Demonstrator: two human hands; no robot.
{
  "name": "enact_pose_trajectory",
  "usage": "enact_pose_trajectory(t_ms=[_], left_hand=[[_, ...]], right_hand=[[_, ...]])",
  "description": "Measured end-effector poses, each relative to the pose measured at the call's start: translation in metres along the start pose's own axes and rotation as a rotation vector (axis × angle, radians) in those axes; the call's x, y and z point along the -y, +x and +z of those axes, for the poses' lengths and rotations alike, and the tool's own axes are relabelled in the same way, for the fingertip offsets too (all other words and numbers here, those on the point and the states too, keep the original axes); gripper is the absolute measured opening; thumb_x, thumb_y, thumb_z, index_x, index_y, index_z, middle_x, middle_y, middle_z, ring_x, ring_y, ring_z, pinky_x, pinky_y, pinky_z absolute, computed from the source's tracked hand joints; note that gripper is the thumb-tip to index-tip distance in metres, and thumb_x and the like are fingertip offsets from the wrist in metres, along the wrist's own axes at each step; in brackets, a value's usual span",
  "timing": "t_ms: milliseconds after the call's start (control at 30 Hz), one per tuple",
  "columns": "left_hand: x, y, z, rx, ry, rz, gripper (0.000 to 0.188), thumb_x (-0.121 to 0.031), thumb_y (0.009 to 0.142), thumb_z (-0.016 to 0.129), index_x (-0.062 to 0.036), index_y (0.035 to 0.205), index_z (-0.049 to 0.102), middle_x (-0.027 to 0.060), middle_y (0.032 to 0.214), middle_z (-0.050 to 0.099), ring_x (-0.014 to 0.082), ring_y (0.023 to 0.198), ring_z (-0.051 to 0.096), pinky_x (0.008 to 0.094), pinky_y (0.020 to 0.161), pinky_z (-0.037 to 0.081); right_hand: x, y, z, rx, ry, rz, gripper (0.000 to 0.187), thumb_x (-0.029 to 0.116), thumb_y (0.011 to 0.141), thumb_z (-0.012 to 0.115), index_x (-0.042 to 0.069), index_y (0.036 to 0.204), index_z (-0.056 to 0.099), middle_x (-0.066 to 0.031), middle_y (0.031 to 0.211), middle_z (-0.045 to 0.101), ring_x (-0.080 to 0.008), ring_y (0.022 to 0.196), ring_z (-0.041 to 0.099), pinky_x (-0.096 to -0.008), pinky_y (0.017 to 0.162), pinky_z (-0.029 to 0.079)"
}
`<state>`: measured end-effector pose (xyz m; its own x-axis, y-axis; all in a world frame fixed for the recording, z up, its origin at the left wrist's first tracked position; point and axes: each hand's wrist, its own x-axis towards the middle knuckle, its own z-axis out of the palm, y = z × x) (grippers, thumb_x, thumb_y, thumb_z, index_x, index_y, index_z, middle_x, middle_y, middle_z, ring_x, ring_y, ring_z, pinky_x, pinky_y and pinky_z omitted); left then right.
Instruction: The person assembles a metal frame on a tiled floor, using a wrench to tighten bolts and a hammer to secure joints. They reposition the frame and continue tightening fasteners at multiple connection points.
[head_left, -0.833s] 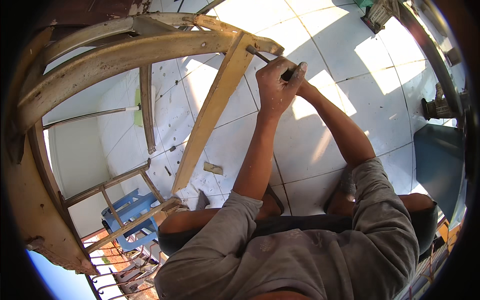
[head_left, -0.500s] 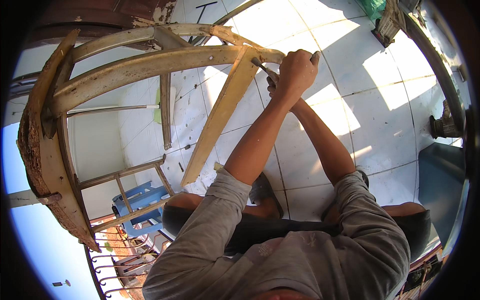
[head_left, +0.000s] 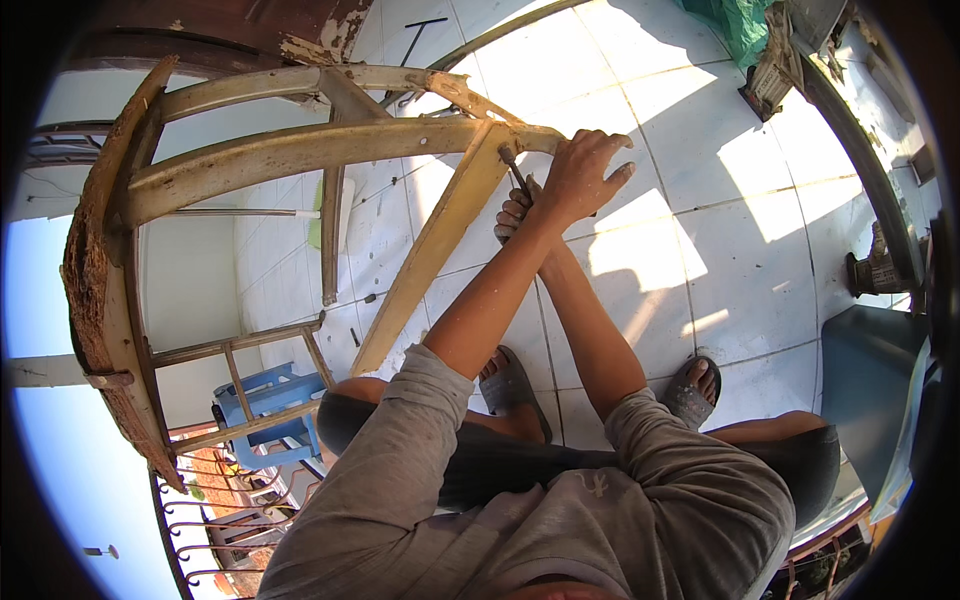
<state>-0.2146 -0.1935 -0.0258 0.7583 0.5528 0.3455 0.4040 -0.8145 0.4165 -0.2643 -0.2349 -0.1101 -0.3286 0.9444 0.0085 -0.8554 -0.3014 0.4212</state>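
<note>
My forearms cross in front of a curved wooden chair-like frame [head_left: 300, 158], brown and worn. My left hand [head_left: 588, 178] is at the right end of the frame's curved rail, its fingers stretched out and the thumb apart. Just below it, my right hand [head_left: 514, 212] is closed around a dark metal hand tool [head_left: 509, 158]. The tool's blunt end meets the top of a lighter, straight wooden leg [head_left: 430, 248]; its kind is unclear, and the fist hides most of the handle. A rough, splintered board [head_left: 92, 265] forms the frame's far left side.
White floor tiles [head_left: 745, 260] carry bright sun patches. Blue plastic stools [head_left: 270, 405] and a metal railing [head_left: 215, 525] lie to the left. A dark curved bar [head_left: 862, 150] on block-like feet stands at right, near green plastic [head_left: 735, 28] and a grey-blue panel [head_left: 868, 385].
My left hand has uncurled from a fist-like shape and its fingers are now spread. The right hand on the tool shows more clearly. The whole view has shifted slightly.
</note>
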Motion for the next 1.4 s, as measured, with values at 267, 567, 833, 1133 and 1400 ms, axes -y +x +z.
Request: enact_pose_trajectory(t_ms=[267, 567, 833, 1133, 1400], left_hand=[[0.055, -0.123, -0.049, -0.463, -0.98, -1.333, 0.061, -0.055, 0.102, 0.039, -0.0018, 0.123, 0.057, 0.0075, 0.106, 0.063, 0.0185, 0.096, 0.057, 0.0362, 0.086, 0.046], [0.058, -0.126, -0.011, -0.431, -1.526, -1.003, 0.055, -0.048, 0.104, 0.044, 0.0005, 0.126, 0.057, 0.0107, 0.118, 0.065, 0.0205, 0.105, 0.061, 0.034, 0.096, 0.048], [0.041, -0.116, -0.02, -0.601, -1.316, -0.994, 0.045, -0.042, 0.105, 0.042, -0.003, 0.118, 0.06, 0.0072, 0.099, 0.063, 0.0169, 0.092, 0.059, 0.034, 0.082, 0.048], [-0.001, -0.147, 0.009, -0.96, -0.445, -0.51, 0.062, -0.057, 0.097, 0.038, 0.0013, 0.113, 0.048, 0.0122, 0.106, 0.05, 0.0227, 0.097, 0.051, 0.0384, 0.093, 0.04], [0.003, -0.105, 0.003, -1.103, -0.585, -0.393, 0.047, -0.042, 0.097, 0.048, 0.0002, 0.079, 0.053, 0.0099, 0.073, 0.05, 0.0209, 0.069, 0.051, 0.0389, 0.079, 0.046]], right_hand=[[-0.038, -0.017, 0.033, -0.596, -0.758, -0.246, 0.041, 0.04, 0.105, 0.035, 0.009, 0.087, 0.055, 0.0051, 0.059, 0.039, -0.0071, 0.044, 0.031, -0.0227, 0.039, 0.024], [0.007, -0.028, 0.033, -0.534, -2.481, -0.628, 0.023, 0.015, 0.093, 0.054, 0.008, 0.115, 0.058, -0.0178, 0.072, 0.068, -0.0381, 0.068, 0.067, -0.0463, 0.059, 0.05], [0.026, -0.02, 0.036, -0.422, -2.791, -0.71, 0.013, 0.024, 0.095, 0.058, 0.012, 0.096, 0.055, -0.0073, 0.067, 0.065, -0.0301, 0.062, 0.066, -0.0419, 0.052, 0.048], [0.035, -0.011, 0.044, -0.169, -2.942, -0.994, 0.027, 0.03, 0.095, 0.061, 0.011, 0.08, 0.051, -0.0047, 0.062, 0.061, -0.0237, 0.058, 0.064, -0.0381, 0.049, 0.048], [0.062, 0.006, 0.054, 0.015, -3.012, -0.697, 0.028, 0.032, 0.095, 0.061, 0.009, 0.081, 0.053, -0.0079, 0.054, 0.06, -0.0269, 0.046, 0.062, -0.0379, 0.045, 0.048]])
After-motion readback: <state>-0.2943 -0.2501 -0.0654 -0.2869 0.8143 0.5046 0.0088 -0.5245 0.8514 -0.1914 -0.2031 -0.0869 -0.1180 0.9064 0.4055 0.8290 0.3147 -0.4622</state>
